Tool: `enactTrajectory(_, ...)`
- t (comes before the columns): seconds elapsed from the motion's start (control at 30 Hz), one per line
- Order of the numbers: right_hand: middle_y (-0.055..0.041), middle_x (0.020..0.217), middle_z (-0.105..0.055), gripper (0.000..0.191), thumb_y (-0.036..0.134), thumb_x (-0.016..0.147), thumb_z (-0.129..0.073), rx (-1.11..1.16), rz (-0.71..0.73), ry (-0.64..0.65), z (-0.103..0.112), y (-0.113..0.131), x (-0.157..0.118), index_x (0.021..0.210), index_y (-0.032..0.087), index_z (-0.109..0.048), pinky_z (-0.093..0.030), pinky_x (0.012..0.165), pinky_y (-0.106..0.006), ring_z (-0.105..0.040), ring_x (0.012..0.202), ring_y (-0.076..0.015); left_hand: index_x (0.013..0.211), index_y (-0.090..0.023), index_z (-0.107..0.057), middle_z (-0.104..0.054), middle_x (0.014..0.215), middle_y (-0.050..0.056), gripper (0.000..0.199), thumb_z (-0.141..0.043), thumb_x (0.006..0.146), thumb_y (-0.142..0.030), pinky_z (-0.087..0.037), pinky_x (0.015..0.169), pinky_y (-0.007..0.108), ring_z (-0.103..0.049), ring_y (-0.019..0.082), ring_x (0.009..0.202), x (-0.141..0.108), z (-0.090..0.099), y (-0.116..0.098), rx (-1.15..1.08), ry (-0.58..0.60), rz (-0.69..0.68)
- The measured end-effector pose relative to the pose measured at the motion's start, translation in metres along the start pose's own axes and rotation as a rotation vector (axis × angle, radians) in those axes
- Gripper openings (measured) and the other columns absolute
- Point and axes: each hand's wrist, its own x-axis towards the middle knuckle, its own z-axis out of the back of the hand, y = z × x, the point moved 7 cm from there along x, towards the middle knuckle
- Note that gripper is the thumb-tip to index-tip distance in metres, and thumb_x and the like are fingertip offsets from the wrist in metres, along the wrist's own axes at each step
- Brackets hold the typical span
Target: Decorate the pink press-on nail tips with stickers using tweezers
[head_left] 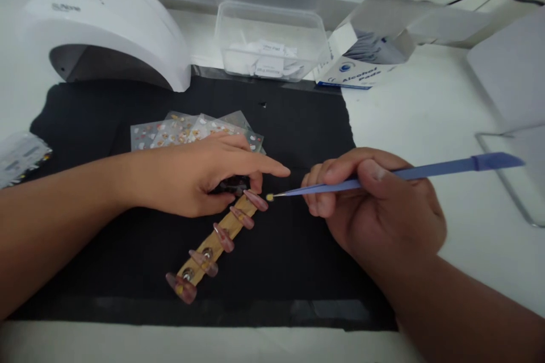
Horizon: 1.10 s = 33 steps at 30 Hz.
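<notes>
My right hand [378, 210] is closed around blue tweezers [340, 186]. A tiny yellowish piece [269, 197] sits at their metal tips, close beside the nail at the far end of a wooden nail stand [236, 212]. Several long pinkish false nails [223, 237] are mounted across this stand, some with yellow spots. At its upper end my left hand [208, 176] grips with thumb and curled fingers, the index finger stretched out to the right. A dark, shiny object [233, 185] shows partly under that palm; its kind is hidden.
Clear sticker sheets [149, 135] lie fanned behind my left hand on a black mat [298, 272]. Along the back are a white nail lamp [123, 17], a plastic tub [272, 17] of small packets and an open alcohol pads box [357, 71]. A plastic packet [23, 156] lies far left.
</notes>
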Motion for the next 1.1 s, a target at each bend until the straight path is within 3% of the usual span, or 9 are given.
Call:
enactTrajectory(0.33,-0.0017,0.047,-0.058,0.029,0.041,0.088,-0.064,0.034,-0.056,0.05,-0.012,-0.006,-0.001,0.07,0.019,-0.071,-0.039,0.049,-0.033,-0.054,0.045,-0.0185,0.129,-0.024,-0.055,-0.069,0.097,0.003,0.052,-0.055,0.082,-0.005,-0.043,0.089,0.033,-0.061,0.019,0.093,0.001,0.005,0.003,-0.071,-0.068,0.021)
enactTrajectory(0.53,-0.001,0.049,-0.058,0.026,0.037,0.088,-0.063,0.04,-0.079,0.047,-0.01,-0.008,-0.002,0.071,0.019,-0.071,-0.039,0.051,-0.032,-0.053,0.047,-0.0176,0.102,-0.021,-0.064,-0.065,0.093,0.005,0.028,-0.05,0.081,-0.01,-0.049,0.077,0.03,-0.062,0.019,0.086,-0.004,0.007,0.01,-0.253,-0.116,0.109)
enactTrajectory(0.63,-0.0011,0.049,-0.058,0.026,0.037,0.089,-0.062,0.03,-0.082,0.038,-0.009,-0.008,-0.004,0.073,0.019,-0.071,-0.04,0.052,-0.033,-0.054,0.047,-0.0176,0.098,-0.022,-0.065,-0.063,0.093,0.005,0.023,-0.052,0.081,-0.014,-0.05,0.075,0.031,-0.062,0.018,0.082,-0.007,0.009,0.013,-0.302,-0.178,0.153)
enactTrajectory(1.1,-0.001,0.051,-0.058,0.026,0.036,0.091,-0.062,0.047,-0.085,0.095,-0.012,-0.009,-0.001,0.074,0.019,-0.072,-0.042,0.053,-0.032,-0.054,0.049,-0.0167,0.094,-0.021,-0.065,-0.066,0.089,0.003,0.021,-0.052,0.082,-0.012,-0.047,0.082,0.03,-0.06,0.019,0.09,-0.003,0.006,0.008,-0.276,-0.106,0.12)
